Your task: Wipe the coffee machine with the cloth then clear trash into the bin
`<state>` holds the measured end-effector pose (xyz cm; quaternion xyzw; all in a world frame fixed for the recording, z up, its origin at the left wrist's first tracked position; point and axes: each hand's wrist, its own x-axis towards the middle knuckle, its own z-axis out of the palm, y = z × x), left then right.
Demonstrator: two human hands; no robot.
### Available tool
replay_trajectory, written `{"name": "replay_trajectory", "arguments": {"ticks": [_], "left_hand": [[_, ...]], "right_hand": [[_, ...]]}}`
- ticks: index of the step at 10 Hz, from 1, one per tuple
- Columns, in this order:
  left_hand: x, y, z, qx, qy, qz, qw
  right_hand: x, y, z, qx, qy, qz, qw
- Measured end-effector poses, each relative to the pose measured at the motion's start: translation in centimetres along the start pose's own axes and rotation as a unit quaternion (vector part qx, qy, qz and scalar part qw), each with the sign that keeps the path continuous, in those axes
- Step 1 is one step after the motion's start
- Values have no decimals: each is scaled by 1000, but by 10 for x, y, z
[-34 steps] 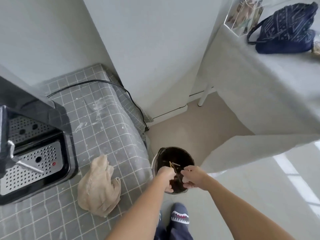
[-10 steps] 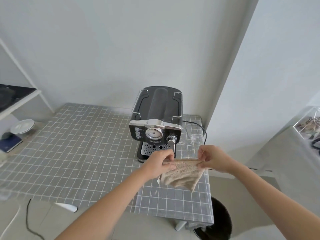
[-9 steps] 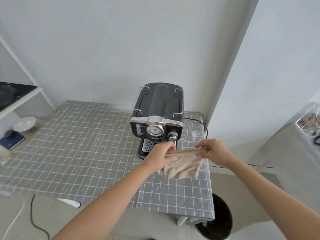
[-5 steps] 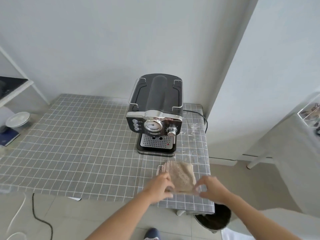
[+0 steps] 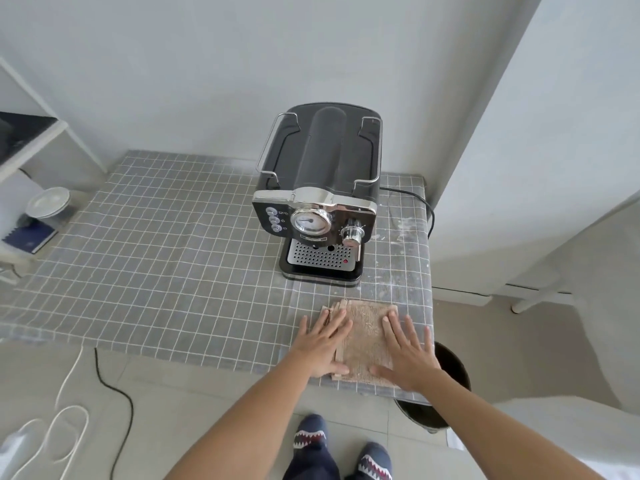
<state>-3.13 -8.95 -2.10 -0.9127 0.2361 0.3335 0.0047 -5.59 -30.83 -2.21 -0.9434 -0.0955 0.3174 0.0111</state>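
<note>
A black and chrome coffee machine (image 5: 318,202) stands at the back right of the table (image 5: 156,254), which has a grey checked cover. In front of it a beige cloth (image 5: 365,337) lies folded flat near the table's front edge. My left hand (image 5: 323,344) lies palm down on the cloth's left edge, fingers spread. My right hand (image 5: 408,355) lies palm down on its right side, fingers spread. A dark bin (image 5: 446,386) stands on the floor under the table's right front corner, partly hidden by the table and my right arm.
The machine's black power cord (image 5: 427,209) runs off the table's right side by a white wall. A shelf unit (image 5: 34,161) with a bowl (image 5: 48,202) stands on the left. Cables (image 5: 114,393) lie on the floor. My feet (image 5: 341,445) are below.
Earlier my hands were over the bin, then held the cloth up in front of the machine. The cloth has come down folded onto the table, and both hands now lie flat on it.
</note>
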Motion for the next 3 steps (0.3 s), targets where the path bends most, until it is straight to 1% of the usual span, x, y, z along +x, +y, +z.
{"name": "replay_trajectory", "arguments": {"ticks": [1, 2, 3], "left_hand": [[-1, 4, -2, -16, -5, -16, 1000], [-8, 8, -8, -35, 7, -3, 999], [-18, -6, -6, -72, 85, -1, 994]], "right_hand": [[2, -4, -4, -8, -4, 14, 1000], [-2, -17, -16, -9, 6, 19, 1000], [2, -38, -33, 12, 41, 16, 999]]}}
